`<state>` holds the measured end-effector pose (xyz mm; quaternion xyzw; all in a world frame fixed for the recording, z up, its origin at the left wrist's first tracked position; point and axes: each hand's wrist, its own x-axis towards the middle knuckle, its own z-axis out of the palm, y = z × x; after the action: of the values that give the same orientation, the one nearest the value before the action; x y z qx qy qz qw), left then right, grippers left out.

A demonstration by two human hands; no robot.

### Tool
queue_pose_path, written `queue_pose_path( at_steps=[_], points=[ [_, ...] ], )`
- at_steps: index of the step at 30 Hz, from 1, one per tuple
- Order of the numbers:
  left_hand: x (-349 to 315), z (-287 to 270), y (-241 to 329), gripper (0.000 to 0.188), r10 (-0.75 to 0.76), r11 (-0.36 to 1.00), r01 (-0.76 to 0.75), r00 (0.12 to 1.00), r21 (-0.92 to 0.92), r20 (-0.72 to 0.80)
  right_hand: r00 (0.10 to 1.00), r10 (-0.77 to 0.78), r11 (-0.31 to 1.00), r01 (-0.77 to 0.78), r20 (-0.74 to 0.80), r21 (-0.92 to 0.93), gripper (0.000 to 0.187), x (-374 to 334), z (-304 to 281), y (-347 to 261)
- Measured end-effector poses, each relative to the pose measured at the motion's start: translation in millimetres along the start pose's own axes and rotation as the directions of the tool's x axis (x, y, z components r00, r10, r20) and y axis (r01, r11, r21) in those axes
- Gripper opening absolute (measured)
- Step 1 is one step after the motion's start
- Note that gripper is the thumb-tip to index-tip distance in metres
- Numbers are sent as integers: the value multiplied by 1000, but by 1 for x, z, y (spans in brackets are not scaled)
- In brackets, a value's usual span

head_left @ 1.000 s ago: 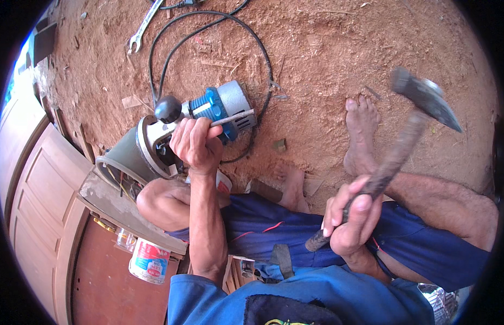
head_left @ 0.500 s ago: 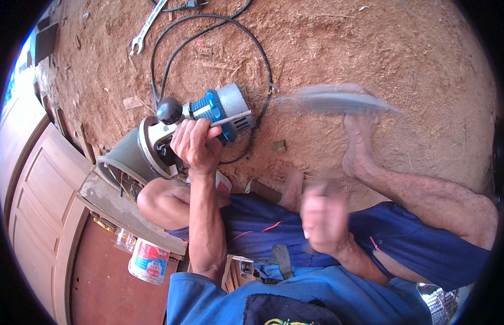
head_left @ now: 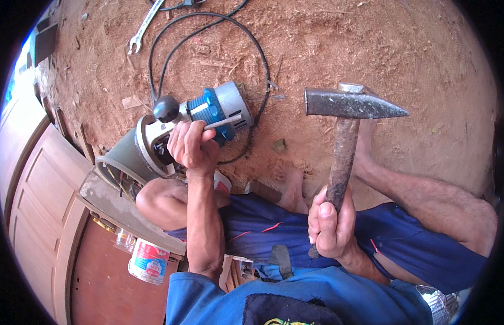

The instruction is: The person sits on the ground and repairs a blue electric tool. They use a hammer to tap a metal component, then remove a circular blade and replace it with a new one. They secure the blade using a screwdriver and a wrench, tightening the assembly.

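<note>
My left hand (head_left: 195,146) is closed around a thin grey metal rod (head_left: 225,122), whose free end points right across the router's body. Behind that hand, a blue and grey router (head_left: 211,105) lies on its side, with a black ball knob (head_left: 167,109) and a round metal base. Its base is close to a dark green bucket (head_left: 119,156); whether they touch I cannot tell. My right hand (head_left: 333,225) grips the wooden handle of a hammer (head_left: 356,104), held up with the steel head clear of everything, its tapered end facing right.
A black power cord (head_left: 266,67) loops over the sandy, shaving-strewn ground. Near its plug lies an open-end wrench (head_left: 141,32). Panelled wooden doors (head_left: 51,184) stand at the left, beside a red and white tub (head_left: 149,261). My legs and bare feet spread around the work area.
The hammer, blurred by a swing before, is now sharp and still, its head slightly nearer the left. The rod and left hand have shifted a little left and down.
</note>
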<state>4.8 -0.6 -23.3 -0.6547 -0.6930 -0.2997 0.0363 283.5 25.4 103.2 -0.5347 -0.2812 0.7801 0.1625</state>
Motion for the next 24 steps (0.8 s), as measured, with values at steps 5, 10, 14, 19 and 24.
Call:
queue_pose_path(
  at_steps=[5,10,14,19,24],
  points=[
    [1,3,-2,33,-4,999,2,999,-42,-38,999,33,998,-33,3,50,24,-4,-1,2],
    [6,-2,0,35,42,999,-42,998,-18,36,999,19,999,-20,29,35,23,-4,-1,3],
    [6,-5,4,36,50,999,-50,996,3,72,999,29,998,-31,43,58,21,-4,-1,7],
    [4,-4,2,38,26,1000,-26,998,6,59,998,49,998,-51,38,40,22,-7,-3,10],
    [4,-5,2,39,34,999,-35,996,6,84,998,47,998,-48,45,34,21,-7,-3,10]
  ],
)
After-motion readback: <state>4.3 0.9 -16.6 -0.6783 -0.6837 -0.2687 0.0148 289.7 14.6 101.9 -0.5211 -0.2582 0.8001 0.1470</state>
